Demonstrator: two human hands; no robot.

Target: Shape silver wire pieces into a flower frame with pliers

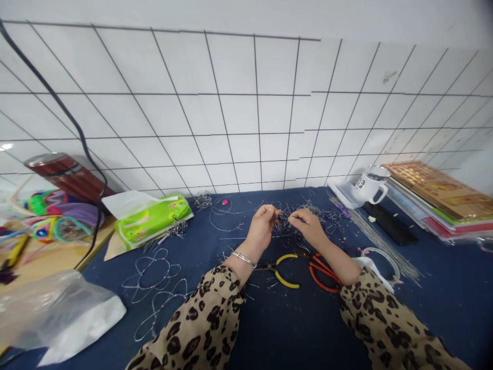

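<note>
My left hand [262, 225], with a silver bangle at its wrist, is closed in a pinch on a thin silvery wire. Opposite it, my right hand [308, 226] also pinches at the wire, fingertips a short gap from the left ones. Tangled wire pieces [284, 222] lie behind and between the hands, so the exact grip is hard to see. Below the hands on the dark blue cloth rest yellow-handled pliers [287, 281], jaws partly under my left wrist. Orange-handled pliers [321, 277] lie beside them, partly covered by my right forearm.
Flower-shaped wire loops [148, 275] lie at left, near a plastic bag [61, 313] and a green tissue pack [154, 221]. A red thermos [67, 177] leans farther back. On the right are straight wires [379, 241], a white mug [372, 186] and stacked books [442, 192].
</note>
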